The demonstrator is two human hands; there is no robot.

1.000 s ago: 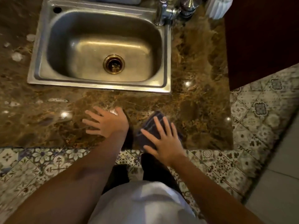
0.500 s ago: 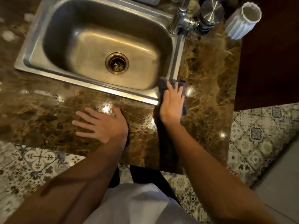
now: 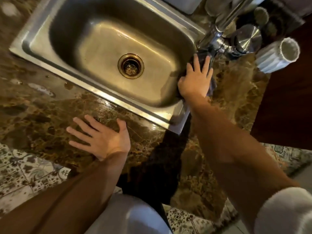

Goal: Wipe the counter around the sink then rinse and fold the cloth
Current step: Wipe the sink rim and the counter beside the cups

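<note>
A dark cloth [image 3: 202, 55] lies on the right rim of the steel sink [image 3: 55, 68], just below the tap [image 3: 217, 33]. My right hand [image 3: 196, 78] presses flat on the cloth with fingers spread, and most of the cloth is hidden under it. My left hand [image 3: 99, 137] rests flat and open on the brown marble counter [image 3: 33, 119] in front of the sink, holding nothing. The sink basin is empty, with a brass drain [image 3: 130, 65] in the middle.
A white ribbed cup [image 3: 276, 55] lies tilted right of the tap, beside a round steel lid [image 3: 247, 37]. A dark wooden panel [image 3: 287, 98] borders the counter on the right. Water drops sit on the counter at left [image 3: 42, 89]. Patterned floor tiles show below the counter's front edge.
My right hand has slid the cloth from the counter's front edge up along the sink's right rim to near the tap. My left hand has stayed planted on the counter.
</note>
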